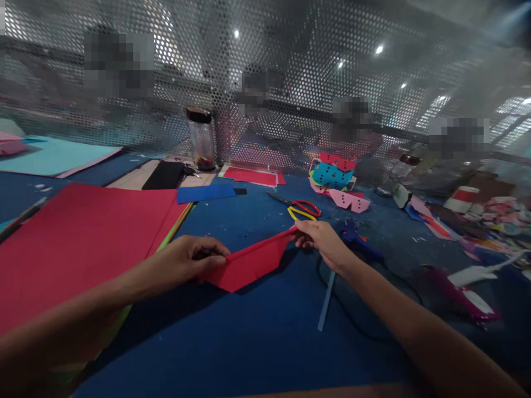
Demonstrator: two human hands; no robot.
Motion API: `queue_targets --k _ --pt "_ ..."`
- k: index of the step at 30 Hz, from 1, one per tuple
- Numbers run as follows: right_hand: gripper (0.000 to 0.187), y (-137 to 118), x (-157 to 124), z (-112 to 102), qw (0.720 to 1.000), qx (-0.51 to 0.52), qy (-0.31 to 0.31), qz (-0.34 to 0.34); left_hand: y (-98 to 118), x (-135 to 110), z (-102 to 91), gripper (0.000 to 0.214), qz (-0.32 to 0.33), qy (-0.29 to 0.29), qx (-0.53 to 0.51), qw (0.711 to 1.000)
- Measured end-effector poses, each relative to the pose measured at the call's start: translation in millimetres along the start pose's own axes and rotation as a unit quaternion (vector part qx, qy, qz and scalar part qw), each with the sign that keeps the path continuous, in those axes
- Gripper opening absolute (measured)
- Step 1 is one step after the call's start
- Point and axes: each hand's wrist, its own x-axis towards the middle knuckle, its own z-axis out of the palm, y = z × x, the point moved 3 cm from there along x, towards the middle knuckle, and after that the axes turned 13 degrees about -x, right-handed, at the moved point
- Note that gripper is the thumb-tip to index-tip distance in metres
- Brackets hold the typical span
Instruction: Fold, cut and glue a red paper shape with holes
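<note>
Above the blue tabletop (232, 348), the left hand (194, 257) and right hand (321, 240), apart, are pinching opposite ends of the red piece (253, 263), best kept evenly taut.

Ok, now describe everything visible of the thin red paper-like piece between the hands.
The thin red paper-like piece looks matte, with a narrow band, perhaps a fold, along its long upper edge and an angular lower outline. It slants upward from the left hand, which pinches one end, to the right hand, gripping the other. Both ends are partly hidden. It is over the flat blue tabletop; whether its lower edge touches is unclear.
</note>
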Motion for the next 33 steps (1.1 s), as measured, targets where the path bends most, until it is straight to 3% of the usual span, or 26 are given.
queue_targets --k 5,13,24,33 --pt "0.035 2.3 0.0 3.0 0.999 0.025 -0.016 0.022 -6.0 2.7 -6.4 0.035 -0.029 0.034 -0.025 0.999" --pt "0.034 6.9 6.3 2.2 0.999 0.015 -0.039 0.009 -7.6 3.3 -7.3 0.034 -0.054 0.013 -0.044 0.998" --pt "0.029 6.9 3.8 -1.4 0.999 -0.010 -0.023 -0.030 -3.9 1.9 -7.8 0.038 -0.007 0.021 0.010 1.000" --pt "0.032 5.9 4.2 -3.7 0.998 -0.024 -0.054 -0.010 -2.3 5.0 -8.2 0.037 0.014 0.022 0.009 1.000"
